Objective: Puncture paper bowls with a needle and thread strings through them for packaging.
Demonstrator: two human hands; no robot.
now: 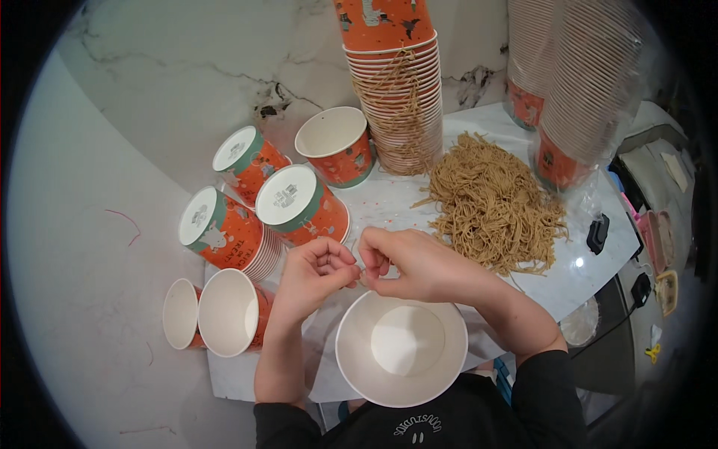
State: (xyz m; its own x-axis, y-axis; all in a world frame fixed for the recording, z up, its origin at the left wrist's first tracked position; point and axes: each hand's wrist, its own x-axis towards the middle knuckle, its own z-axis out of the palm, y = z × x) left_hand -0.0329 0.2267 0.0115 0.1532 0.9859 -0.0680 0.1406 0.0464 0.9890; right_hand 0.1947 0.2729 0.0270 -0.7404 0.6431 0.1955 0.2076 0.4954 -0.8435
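My left hand (318,275) and my right hand (410,263) meet fingertip to fingertip, both in a closed pinch. Whatever sits between the fingertips is too small to make out. Just below them, close to my body, stands a large white paper bucket (354,350), its mouth facing up; the inside that shows is bare. Beyond my right hand lies a heap of thin tan strings (497,206). A tall stack of orange printed paper buckets (400,105) rises at the back, with several tan strings draped down its side.
Left of my hands, orange buckets (299,202) stand or lie with white bases showing. An upright bucket (336,146) is behind them, and two tilted ones (228,313) lie front left. Plastic-wrapped stacks (587,90) stand at back right. A black device (597,234) lies by the table's right edge.
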